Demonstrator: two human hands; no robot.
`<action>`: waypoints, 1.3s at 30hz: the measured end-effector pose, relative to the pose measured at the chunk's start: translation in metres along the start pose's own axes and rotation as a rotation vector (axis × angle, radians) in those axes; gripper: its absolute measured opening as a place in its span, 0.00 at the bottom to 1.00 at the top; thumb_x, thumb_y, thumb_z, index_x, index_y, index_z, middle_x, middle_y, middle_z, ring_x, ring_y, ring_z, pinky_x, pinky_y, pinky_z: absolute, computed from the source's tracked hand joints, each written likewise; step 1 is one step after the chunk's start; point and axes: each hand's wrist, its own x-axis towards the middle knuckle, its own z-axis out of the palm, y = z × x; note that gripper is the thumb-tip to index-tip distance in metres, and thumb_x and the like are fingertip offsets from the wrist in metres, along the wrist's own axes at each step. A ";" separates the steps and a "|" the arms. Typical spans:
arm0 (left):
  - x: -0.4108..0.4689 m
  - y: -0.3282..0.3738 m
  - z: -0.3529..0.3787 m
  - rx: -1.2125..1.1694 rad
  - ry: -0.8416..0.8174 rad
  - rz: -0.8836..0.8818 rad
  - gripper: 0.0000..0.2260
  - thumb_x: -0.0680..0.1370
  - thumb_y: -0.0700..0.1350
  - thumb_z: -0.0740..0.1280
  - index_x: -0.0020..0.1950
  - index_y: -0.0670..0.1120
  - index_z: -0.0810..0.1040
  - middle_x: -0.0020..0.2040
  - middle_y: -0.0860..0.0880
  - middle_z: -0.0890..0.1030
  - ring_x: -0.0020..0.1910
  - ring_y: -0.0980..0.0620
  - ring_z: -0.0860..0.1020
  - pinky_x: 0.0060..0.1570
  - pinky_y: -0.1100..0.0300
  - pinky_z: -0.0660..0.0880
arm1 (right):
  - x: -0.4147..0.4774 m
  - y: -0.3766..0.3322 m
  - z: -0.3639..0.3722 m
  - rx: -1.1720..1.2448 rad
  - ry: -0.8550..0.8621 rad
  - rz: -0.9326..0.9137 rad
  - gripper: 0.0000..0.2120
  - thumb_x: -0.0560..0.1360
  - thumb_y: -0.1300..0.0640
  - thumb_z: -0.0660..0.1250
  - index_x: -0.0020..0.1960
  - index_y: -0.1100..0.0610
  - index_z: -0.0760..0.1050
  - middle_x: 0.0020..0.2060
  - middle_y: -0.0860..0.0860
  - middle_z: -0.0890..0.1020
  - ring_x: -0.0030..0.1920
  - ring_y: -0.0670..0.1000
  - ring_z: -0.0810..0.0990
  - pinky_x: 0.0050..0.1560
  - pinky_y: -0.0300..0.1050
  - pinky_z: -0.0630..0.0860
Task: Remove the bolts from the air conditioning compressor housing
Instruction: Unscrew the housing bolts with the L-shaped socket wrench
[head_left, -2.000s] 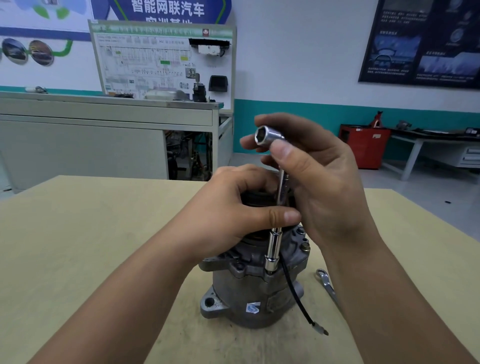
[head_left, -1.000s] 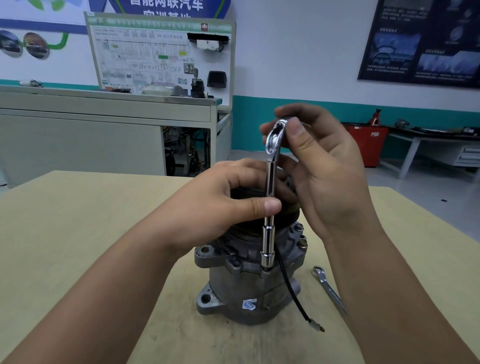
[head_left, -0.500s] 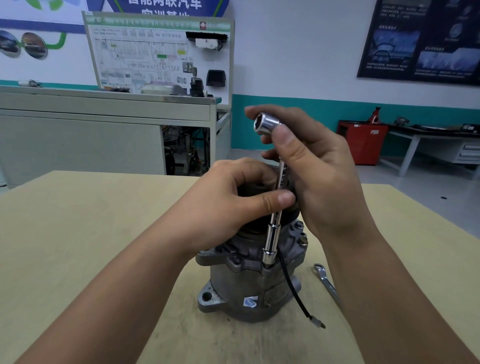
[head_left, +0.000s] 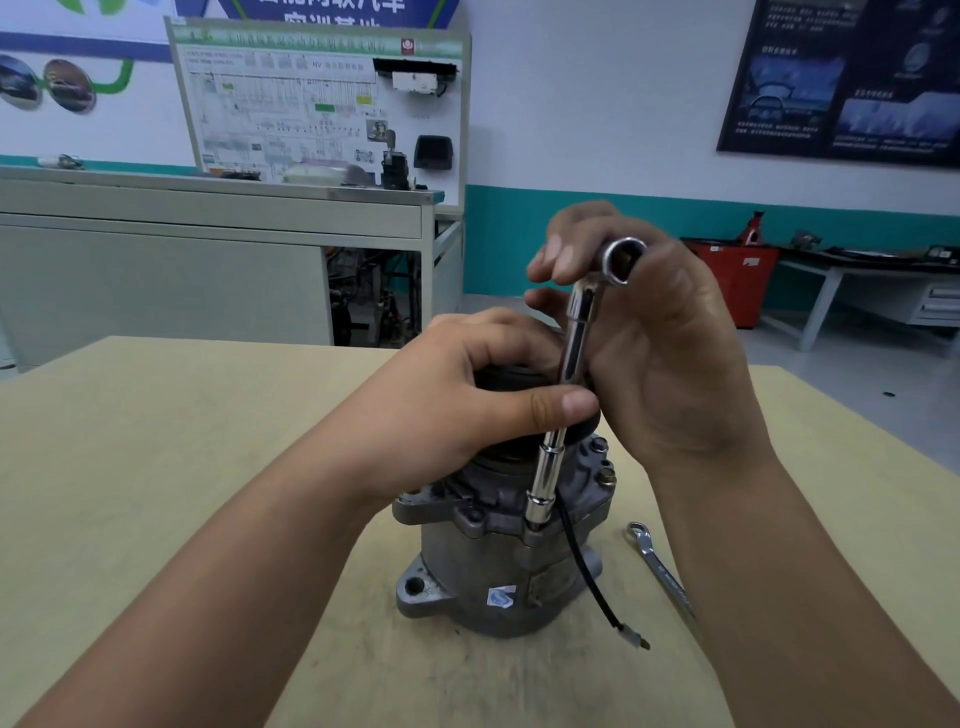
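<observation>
A grey metal compressor (head_left: 483, 566) stands upright on the tan table (head_left: 156, 441). An L-shaped chrome socket wrench (head_left: 563, 395) stands nearly vertical, its lower socket seated on a bolt at the housing flange. My right hand (head_left: 660, 353) grips the bent top end of the wrench, whose open socket end faces me. My left hand (head_left: 457, 410) rests over the black pulley on top of the compressor, thumb pressed against the wrench shaft. Two more bolts (head_left: 605, 475) show on the flange's right side.
A flat spanner (head_left: 660, 569) lies on the table right of the compressor. A black wire (head_left: 597, 587) with a metal terminal hangs from the housing. Behind the table are a grey workbench (head_left: 208, 249), a wiring display board, and a red bin (head_left: 732, 280).
My right hand has turned the wrench's top handle around from pointing left to pointing right toward me. The lower socket stays on the same bolt. My left hand keeps holding the pulley.
</observation>
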 end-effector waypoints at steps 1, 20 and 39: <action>0.000 0.000 0.000 0.003 -0.005 -0.002 0.18 0.65 0.51 0.70 0.45 0.36 0.82 0.48 0.43 0.80 0.51 0.50 0.78 0.54 0.56 0.73 | 0.000 0.000 0.000 0.021 0.003 0.011 0.15 0.68 0.41 0.69 0.39 0.53 0.79 0.40 0.47 0.77 0.45 0.48 0.73 0.48 0.46 0.68; 0.001 -0.002 -0.003 -0.049 -0.026 -0.050 0.11 0.66 0.49 0.69 0.44 0.46 0.83 0.50 0.51 0.81 0.52 0.57 0.79 0.57 0.63 0.73 | 0.002 0.001 0.008 0.120 0.295 0.148 0.09 0.81 0.61 0.54 0.47 0.59 0.72 0.31 0.56 0.79 0.29 0.48 0.77 0.32 0.40 0.75; 0.002 -0.001 0.000 -0.015 0.008 -0.049 0.12 0.64 0.50 0.70 0.43 0.45 0.83 0.50 0.50 0.82 0.51 0.56 0.79 0.57 0.61 0.74 | -0.002 -0.005 0.008 0.102 0.089 0.113 0.12 0.69 0.51 0.67 0.48 0.58 0.75 0.38 0.45 0.81 0.40 0.46 0.76 0.44 0.40 0.72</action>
